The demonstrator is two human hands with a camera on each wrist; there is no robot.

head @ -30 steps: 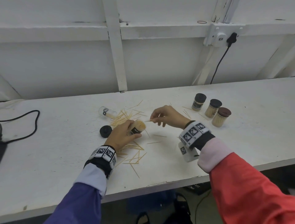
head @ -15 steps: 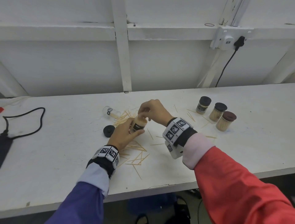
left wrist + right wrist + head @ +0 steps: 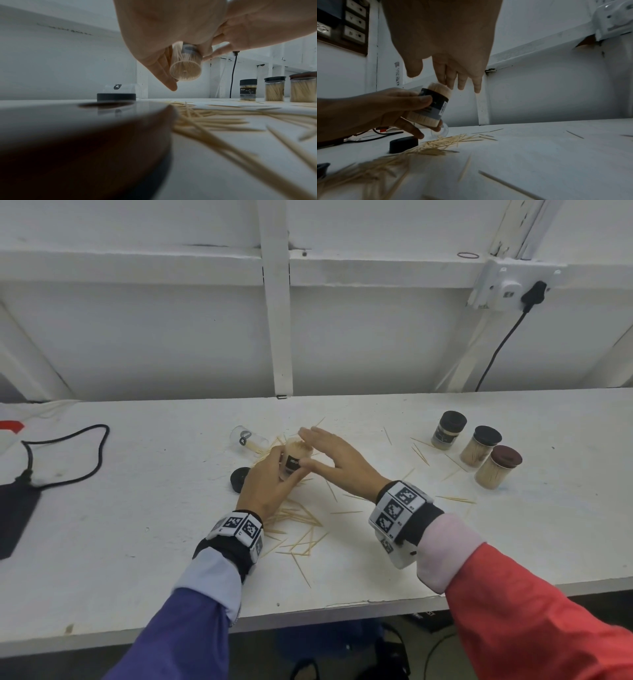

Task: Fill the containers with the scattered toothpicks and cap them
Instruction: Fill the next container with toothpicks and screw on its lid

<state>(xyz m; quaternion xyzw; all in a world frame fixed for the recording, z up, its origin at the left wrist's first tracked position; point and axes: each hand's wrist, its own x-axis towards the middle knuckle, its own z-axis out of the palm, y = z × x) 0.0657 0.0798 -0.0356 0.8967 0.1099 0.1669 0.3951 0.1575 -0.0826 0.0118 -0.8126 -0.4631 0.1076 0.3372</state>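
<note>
My left hand (image 3: pixel 274 477) grips a clear uncapped container (image 3: pixel 297 457) packed with toothpicks, tilted above the table; its round base (image 3: pixel 185 70) shows in the left wrist view. My right hand (image 3: pixel 337 458) is open, its straight fingers (image 3: pixel 453 79) against the toothpick tips at the container's mouth (image 3: pixel 439 88). Loose toothpicks (image 3: pixel 301 529) lie scattered under and in front of both hands. A black cap (image 3: pixel 239 479) lies left of my left hand. An empty clear container (image 3: pixel 248 437) lies on its side behind it.
Three capped, filled containers (image 3: pixel 478 451) stand at the right. A few stray toothpicks (image 3: pixel 455 499) lie near them. A black cable (image 3: pixel 85 453) and a dark device sit at the far left. A wall socket with a plugged cord (image 3: pixel 529 294) is at the upper right.
My right hand put its pinched toothpicks into the container, then opened, and its flat fingers now lie on the tips. My left hand kept holding the container.
</note>
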